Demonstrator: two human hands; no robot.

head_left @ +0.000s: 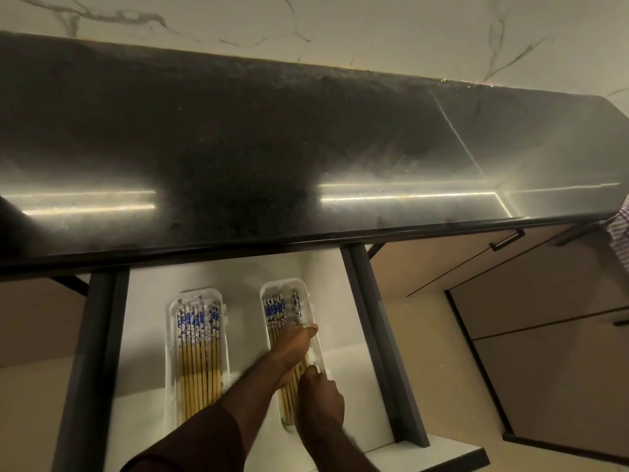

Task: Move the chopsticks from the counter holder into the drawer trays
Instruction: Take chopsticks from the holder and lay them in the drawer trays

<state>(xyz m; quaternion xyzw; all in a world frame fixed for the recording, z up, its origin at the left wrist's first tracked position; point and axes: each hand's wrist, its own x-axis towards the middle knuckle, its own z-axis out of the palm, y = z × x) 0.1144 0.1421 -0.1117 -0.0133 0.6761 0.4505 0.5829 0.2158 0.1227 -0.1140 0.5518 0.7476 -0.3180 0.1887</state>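
Observation:
The open drawer (pixel 238 277) holds two white trays. In the left tray (pixel 171 352), several chopsticks (pixel 198 349) with blue-and-white tops and yellow shafts lie side by side. The right tray (pixel 299 287) holds a few more chopsticks (pixel 275 310). My left hand (pixel 292 349) reaches across from the lower left and lies flat on the right tray's chopsticks, fingers stretched toward its right rim. Just below it, my right hand (pixel 320 400) is curled at the tray's near right edge. I cannot tell whether it grips anything. No counter holder is in view.
The black glossy counter (pixel 306 148) overhangs the back of the drawer. Dark drawer rails (pixel 381 335) run along both sides. Beige cabinet fronts with dark handles (pixel 507 240) stand to the right. A striped cloth (pixel 621 233) hangs at the far right edge.

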